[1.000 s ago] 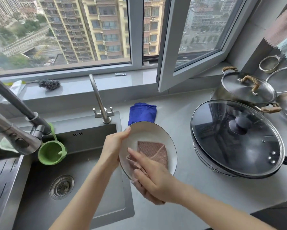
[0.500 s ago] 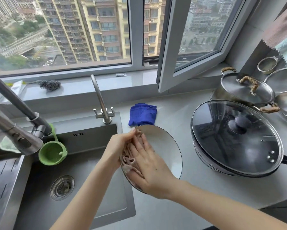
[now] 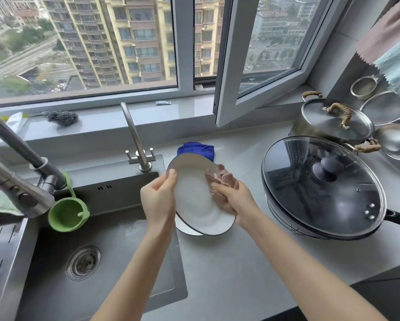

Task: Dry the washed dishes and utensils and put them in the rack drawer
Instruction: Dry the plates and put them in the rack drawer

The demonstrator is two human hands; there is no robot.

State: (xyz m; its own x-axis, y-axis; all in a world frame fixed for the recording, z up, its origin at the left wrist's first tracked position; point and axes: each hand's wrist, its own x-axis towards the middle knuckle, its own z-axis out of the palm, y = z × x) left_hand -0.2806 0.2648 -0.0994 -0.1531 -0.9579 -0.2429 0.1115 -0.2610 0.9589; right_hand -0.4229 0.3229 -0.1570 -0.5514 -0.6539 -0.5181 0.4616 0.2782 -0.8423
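Early: first plate (image 3: 194,198) mid-wipe. Left hand (image 3: 158,200) pinches rim; right hand (image 3: 233,200) fingers curl round cloth (image 3: 222,179). Second plate (image 3: 186,228) waits at bench (image 3: 240,274) edge by sink (image 3: 101,228). Drawer unseen.

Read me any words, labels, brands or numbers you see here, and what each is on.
None can be read.
The small packet on the window sill may carry print, but it is too small and blurred.
The plate, pink cloth and pan lid show no lettering.
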